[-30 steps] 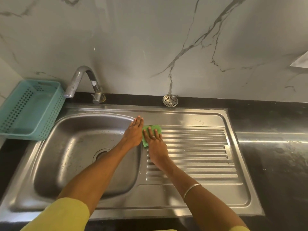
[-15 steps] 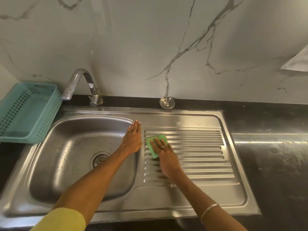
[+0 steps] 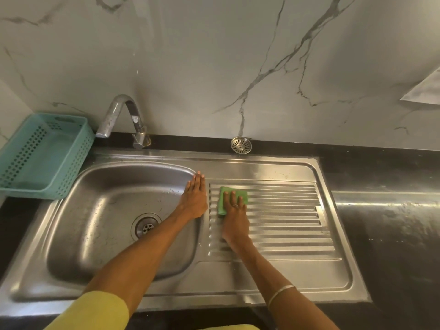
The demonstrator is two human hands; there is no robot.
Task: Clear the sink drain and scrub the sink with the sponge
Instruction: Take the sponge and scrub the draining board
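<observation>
The sponge [image 3: 232, 198] lies under the right hand's fingers [image 3: 234, 198] on the drainboard [image 3: 285, 210]. Left of the left hand's fingers [image 3: 196, 184] (flat on the rim) sits the basin [image 3: 107, 210]; behind both, the strainer [image 3: 241, 145].

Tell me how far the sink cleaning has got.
Done: the strainer sits out on the counter and the drain looks clear. In hand: the right hand presses the green sponge on the ribbed drainboard; the left hand braces. Left: the rest of the drainboard, probably the basin.

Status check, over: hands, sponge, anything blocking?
Left hand flat on sink rim. Right hand pressing green sponge on ribbed drainboard. Nothing in the way.
</observation>
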